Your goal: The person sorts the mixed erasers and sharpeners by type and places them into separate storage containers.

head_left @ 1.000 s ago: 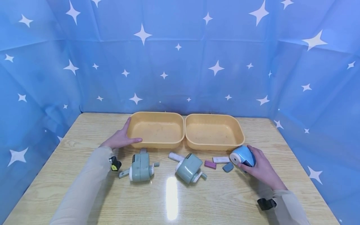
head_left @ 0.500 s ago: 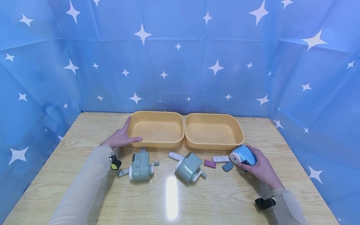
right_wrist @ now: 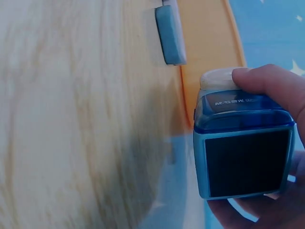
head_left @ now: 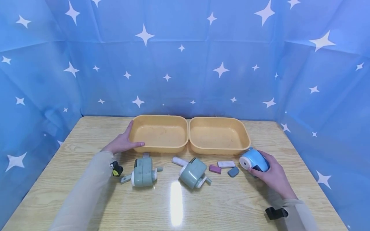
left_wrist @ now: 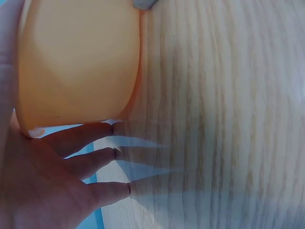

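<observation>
Close beside tray rim (head_left: 216, 149), held sharpener (head_left: 256, 159)

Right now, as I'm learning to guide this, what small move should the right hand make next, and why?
I'd probably raise the blue device over the right tray: the right hand grips it, it is beside that tray's near right corner, and the tray's floor looks bare.

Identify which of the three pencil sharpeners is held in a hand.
The blue sharpener, in the right hand; the left green sharpener and the right green sharpener lie on the table, untouched.
</observation>
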{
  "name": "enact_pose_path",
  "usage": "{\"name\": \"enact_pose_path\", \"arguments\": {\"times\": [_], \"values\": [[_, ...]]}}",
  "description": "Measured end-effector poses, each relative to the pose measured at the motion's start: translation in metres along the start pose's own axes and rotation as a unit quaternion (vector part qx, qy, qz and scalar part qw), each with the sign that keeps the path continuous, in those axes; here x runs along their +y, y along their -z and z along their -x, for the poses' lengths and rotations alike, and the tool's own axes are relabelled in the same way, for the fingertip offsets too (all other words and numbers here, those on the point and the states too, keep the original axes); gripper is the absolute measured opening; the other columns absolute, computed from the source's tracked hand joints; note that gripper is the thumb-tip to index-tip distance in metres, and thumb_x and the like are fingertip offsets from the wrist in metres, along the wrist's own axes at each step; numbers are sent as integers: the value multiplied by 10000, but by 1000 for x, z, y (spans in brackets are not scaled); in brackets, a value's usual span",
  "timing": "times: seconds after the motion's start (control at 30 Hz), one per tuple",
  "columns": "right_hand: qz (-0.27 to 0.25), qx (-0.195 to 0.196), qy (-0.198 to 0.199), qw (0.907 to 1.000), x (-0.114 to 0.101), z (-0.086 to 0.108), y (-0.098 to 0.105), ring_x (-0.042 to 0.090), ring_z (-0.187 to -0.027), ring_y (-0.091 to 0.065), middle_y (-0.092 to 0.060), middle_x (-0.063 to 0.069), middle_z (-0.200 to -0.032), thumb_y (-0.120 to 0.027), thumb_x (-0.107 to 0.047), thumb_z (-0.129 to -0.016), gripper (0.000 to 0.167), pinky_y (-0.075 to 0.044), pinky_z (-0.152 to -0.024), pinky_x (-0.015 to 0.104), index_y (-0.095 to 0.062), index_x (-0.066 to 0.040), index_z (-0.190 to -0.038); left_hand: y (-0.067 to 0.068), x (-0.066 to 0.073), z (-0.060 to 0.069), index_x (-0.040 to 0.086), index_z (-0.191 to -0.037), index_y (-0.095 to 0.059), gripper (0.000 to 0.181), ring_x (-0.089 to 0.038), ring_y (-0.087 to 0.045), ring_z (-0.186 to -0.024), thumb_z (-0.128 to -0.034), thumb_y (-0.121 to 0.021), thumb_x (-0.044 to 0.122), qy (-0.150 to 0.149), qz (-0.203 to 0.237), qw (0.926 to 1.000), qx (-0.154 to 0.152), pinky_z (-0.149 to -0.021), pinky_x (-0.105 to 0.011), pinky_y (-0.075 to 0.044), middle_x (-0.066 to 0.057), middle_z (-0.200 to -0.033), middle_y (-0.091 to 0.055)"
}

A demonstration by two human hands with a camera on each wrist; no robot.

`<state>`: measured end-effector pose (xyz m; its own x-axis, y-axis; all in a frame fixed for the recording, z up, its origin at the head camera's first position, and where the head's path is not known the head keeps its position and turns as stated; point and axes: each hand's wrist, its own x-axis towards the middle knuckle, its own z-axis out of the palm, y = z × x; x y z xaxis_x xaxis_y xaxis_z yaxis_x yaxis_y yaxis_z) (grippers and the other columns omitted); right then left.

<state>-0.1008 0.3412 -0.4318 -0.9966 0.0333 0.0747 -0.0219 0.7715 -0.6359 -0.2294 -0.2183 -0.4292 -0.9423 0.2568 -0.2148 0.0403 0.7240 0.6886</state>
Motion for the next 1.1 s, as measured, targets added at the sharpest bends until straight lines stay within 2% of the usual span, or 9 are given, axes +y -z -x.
{"name": "enact_pose_path", "arguments": {"times": [0.4,0.73,1.1], "values": [[110,327,68,9994,-3,9,13,499,-1102,-451,-407,335,-1366,-822,-280,-784,864,-410,-788,602,-365,-2,-1462,0,0,1,131,-1522,188,1243,-542,-339,-1286,-795,-725,558,-46,-66,10000,22,-1034,-637,-266,-418,-1424,-274],[100,473,146,9987,-6,14,25,493,-1078,-449,-396,335,-1372,-804,-270,-807,852,-414,-754,587,-346,3,-1471,1,0,2,119,-1524,178,1254,-533,-349,-1284,-784,-720,588,-148,-56,9999,35,-1040,-615,-283,-416,-1429,-272],[268,569,560,9964,-15,6,34,478,-1064,-454,-418,321,-1350,-822,-212,-785,837,-413,-747,593,-368,17,-1449,0,-1,2,125,-1518,196,1249,-538,-364,-1271,-793,-715,579,-212,-111,9997,36,-1037,-621,-280,-430,-1409,-287]]}}
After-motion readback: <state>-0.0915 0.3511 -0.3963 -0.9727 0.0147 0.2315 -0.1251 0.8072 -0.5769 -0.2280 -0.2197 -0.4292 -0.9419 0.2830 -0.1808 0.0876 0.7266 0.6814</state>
